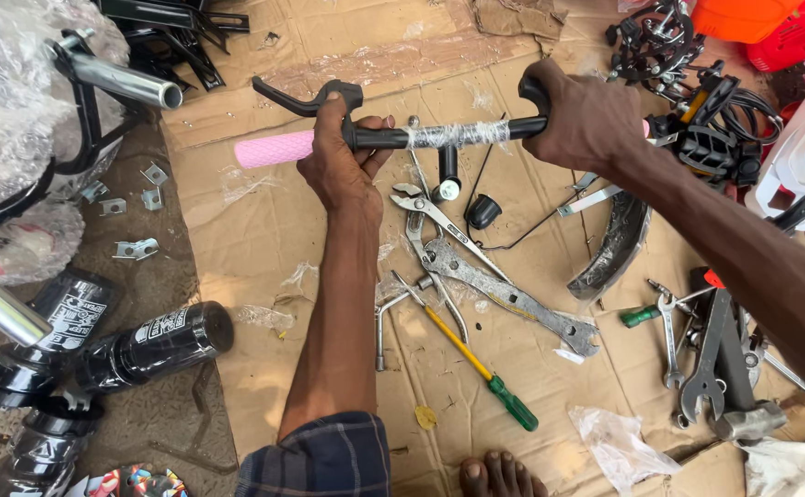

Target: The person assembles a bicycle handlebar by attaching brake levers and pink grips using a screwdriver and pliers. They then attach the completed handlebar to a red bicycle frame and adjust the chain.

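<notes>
I hold a black bicycle handlebar (462, 134) level above a sheet of cardboard (264, 230). Clear film is wrapped around its middle. My left hand (343, 161) grips the bar just inside the pink grip (274, 148), with the thumb near a black brake lever (301, 97). My right hand (586, 115) is closed over the bar's right end and hides what is under it. The black stem (448, 170) hangs down from the bar's centre.
Below the bar lie pliers (435, 216), flat spanners (513, 299) and a yellow screwdriver with a green handle (485, 368). More spanners (697, 359) lie at the right, near a black mudguard (616, 248). Brake parts with cables (697, 120) sit at upper right. Wrapped frame parts (16, 110) and black tubes (154, 345) lie at the left. My bare toes (502, 474) show at the bottom.
</notes>
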